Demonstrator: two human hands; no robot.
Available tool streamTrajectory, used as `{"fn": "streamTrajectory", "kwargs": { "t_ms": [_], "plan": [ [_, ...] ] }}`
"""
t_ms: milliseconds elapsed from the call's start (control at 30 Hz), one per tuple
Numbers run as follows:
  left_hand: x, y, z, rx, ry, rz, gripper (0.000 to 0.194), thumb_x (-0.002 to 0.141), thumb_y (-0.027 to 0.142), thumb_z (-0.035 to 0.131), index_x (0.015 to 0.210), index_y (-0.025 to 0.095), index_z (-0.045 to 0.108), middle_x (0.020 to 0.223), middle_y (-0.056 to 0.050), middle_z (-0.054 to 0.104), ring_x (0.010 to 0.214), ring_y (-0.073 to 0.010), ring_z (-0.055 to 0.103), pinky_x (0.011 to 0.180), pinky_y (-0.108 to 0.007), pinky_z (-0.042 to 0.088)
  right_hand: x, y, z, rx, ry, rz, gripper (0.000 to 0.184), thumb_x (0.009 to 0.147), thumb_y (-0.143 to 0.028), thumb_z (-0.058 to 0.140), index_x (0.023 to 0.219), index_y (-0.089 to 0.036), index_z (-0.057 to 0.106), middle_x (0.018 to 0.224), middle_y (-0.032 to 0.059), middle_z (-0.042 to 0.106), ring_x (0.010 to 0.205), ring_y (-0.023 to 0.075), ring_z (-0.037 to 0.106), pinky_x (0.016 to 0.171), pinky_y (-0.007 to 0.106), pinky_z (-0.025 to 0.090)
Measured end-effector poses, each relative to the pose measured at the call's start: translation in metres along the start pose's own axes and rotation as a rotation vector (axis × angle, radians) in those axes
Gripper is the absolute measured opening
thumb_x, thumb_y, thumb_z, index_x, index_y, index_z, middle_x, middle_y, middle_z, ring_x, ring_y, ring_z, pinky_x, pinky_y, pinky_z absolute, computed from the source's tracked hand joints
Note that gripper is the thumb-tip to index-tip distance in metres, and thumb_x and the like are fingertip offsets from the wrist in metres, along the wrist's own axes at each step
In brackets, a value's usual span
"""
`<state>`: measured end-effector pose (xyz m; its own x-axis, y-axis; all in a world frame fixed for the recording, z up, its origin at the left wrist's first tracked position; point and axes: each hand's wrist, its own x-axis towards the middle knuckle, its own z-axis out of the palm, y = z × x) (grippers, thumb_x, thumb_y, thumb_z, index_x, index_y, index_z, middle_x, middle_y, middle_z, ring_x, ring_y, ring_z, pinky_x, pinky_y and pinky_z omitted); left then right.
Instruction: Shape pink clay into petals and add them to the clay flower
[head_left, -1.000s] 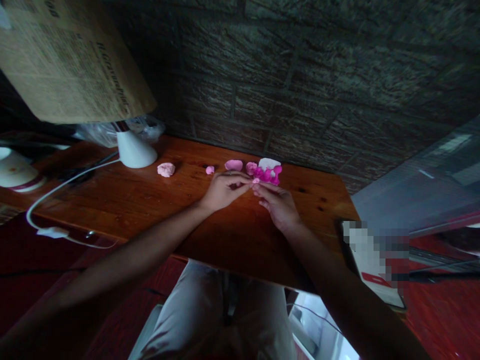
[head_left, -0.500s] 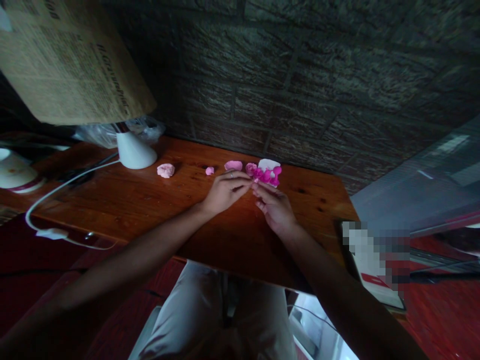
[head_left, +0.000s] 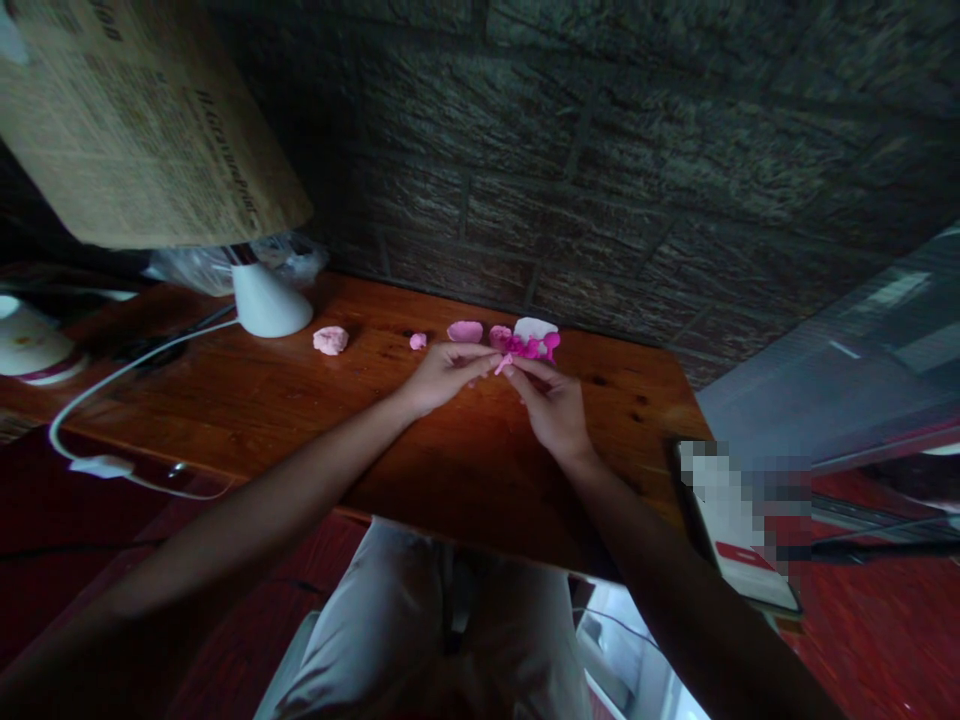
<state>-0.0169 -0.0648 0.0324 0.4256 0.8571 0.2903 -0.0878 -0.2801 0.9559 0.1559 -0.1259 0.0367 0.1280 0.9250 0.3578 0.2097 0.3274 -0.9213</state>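
Between my fingertips is a small piece of pink clay, thin and slightly drawn out. My left hand pinches it from the left, and my right hand pinches it from the right. Just behind the hands sit bright magenta clay shapes beside a white clay piece. A ruffled pink clay piece and a flat pink clay disc lie to their left. Farther left are a small pink clay ball and a larger pale pink lump.
A lamp with a white base and newsprint shade stands at the left of the wooden table. Its white cord hangs over the front edge. A paper cup is far left; a tablet-like device lies at the right edge.
The pink clay in my fingers has turned and now shows as a longer, thinner strip. My right fingers have shifted around it. The pieces on the table stay where they were.
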Motion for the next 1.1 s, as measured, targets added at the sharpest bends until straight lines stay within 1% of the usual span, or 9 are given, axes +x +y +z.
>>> {"fn": "streamTrajectory", "kwargs": {
  "t_ms": [67, 133, 267, 433, 567, 667, 800, 900, 1100],
  "plan": [
    [-0.001, 0.001, 0.001, -0.01, -0.009, -0.003, 0.035, 0.079, 0.047, 0.079, 0.097, 0.017, 0.081, 0.08, -0.005, 0.075, 0.06, -0.009, 0.052, 0.055, -0.023, 0.041, 0.0, 0.0, 0.0, -0.01, 0.016, -0.033, 0.019, 0.083, -0.037, 0.074, 0.098, -0.027, 0.081, 0.103, 0.0034, 0.08, 0.094, 0.0209, 0.073, 0.085, 0.036, 0.057],
    [-0.001, 0.003, 0.001, -0.024, -0.017, -0.004, 0.036, 0.077, 0.047, 0.081, 0.098, 0.017, 0.081, 0.084, -0.006, 0.076, 0.061, -0.0094, 0.053, 0.056, -0.023, 0.042, 0.0, 0.0, 0.0, 0.008, 0.022, -0.038, 0.019, 0.083, -0.037, 0.073, 0.097, -0.027, 0.081, 0.103, 0.0036, 0.08, 0.094, 0.0205, 0.073, 0.085, 0.035, 0.057],
    [-0.001, 0.005, 0.003, -0.046, -0.003, -0.014, 0.039, 0.074, 0.047, 0.083, 0.097, 0.016, 0.081, 0.084, -0.007, 0.076, 0.061, -0.0097, 0.053, 0.056, -0.023, 0.041, -0.001, -0.003, 0.001, 0.044, 0.002, 0.0, 0.022, 0.083, -0.041, 0.073, 0.098, -0.027, 0.08, 0.103, 0.0033, 0.08, 0.088, 0.0194, 0.071, 0.073, 0.031, 0.056],
    [-0.001, 0.007, 0.003, -0.001, -0.018, 0.031, 0.032, 0.079, 0.047, 0.079, 0.091, 0.017, 0.081, 0.079, -0.004, 0.075, 0.058, -0.0096, 0.051, 0.055, -0.025, 0.04, -0.001, -0.008, 0.002, 0.112, -0.006, 0.096, 0.024, 0.081, -0.042, 0.074, 0.1, -0.029, 0.08, 0.087, 0.0, 0.077, 0.069, 0.0145, 0.062, 0.06, 0.028, 0.049],
    [-0.002, 0.008, 0.004, 0.04, -0.015, 0.078, 0.03, 0.084, 0.046, 0.075, 0.086, 0.017, 0.08, 0.073, -0.003, 0.072, 0.057, -0.0098, 0.051, 0.055, -0.025, 0.04, 0.0, -0.007, 0.004, 0.179, 0.003, 0.159, 0.028, 0.076, -0.044, 0.077, 0.099, -0.029, 0.08, 0.081, -0.0007, 0.074, 0.067, 0.0139, 0.06, 0.058, 0.028, 0.048],
    [-0.001, 0.009, 0.005, 0.009, -0.016, 0.067, 0.033, 0.08, 0.048, 0.078, 0.088, 0.016, 0.08, 0.077, -0.004, 0.074, 0.058, -0.0094, 0.052, 0.055, -0.024, 0.042, 0.0, -0.007, 0.005, 0.218, 0.021, 0.181, 0.028, 0.073, -0.044, 0.079, 0.095, -0.027, 0.08, 0.08, -0.0005, 0.074, 0.067, 0.0137, 0.06, 0.057, 0.027, 0.047],
    [-0.001, 0.008, 0.005, -0.014, -0.031, 0.062, 0.035, 0.078, 0.048, 0.08, 0.092, 0.016, 0.08, 0.082, -0.006, 0.076, 0.059, -0.0096, 0.053, 0.055, -0.023, 0.043, 0.0, -0.009, 0.006, 0.265, 0.048, 0.173, 0.023, 0.072, -0.041, 0.081, 0.089, -0.027, 0.081, 0.076, -0.0017, 0.073, 0.063, 0.0123, 0.059, 0.055, 0.026, 0.046],
    [-0.001, 0.008, 0.005, -0.021, -0.045, 0.069, 0.033, 0.08, 0.047, 0.079, 0.091, 0.016, 0.079, 0.082, -0.005, 0.075, 0.06, -0.0095, 0.054, 0.054, -0.023, 0.042, -0.001, -0.011, 0.006, 0.27, 0.051, 0.171, 0.022, 0.071, -0.041, 0.081, 0.088, -0.027, 0.081, 0.076, -0.0018, 0.073, 0.062, 0.0122, 0.058, 0.056, 0.026, 0.046],
    [-0.001, 0.007, 0.004, -0.055, -0.04, 0.071, 0.034, 0.077, 0.047, 0.081, 0.093, 0.016, 0.08, 0.08, -0.004, 0.073, 0.059, -0.0094, 0.052, 0.055, -0.023, 0.042, -0.001, -0.009, 0.007, 0.239, 0.047, 0.212, 0.029, 0.071, -0.046, 0.08, 0.092, -0.026, 0.081, 0.078, -0.0003, 0.073, 0.064, 0.0129, 0.057, 0.056, 0.028, 0.045]
  ]
}}
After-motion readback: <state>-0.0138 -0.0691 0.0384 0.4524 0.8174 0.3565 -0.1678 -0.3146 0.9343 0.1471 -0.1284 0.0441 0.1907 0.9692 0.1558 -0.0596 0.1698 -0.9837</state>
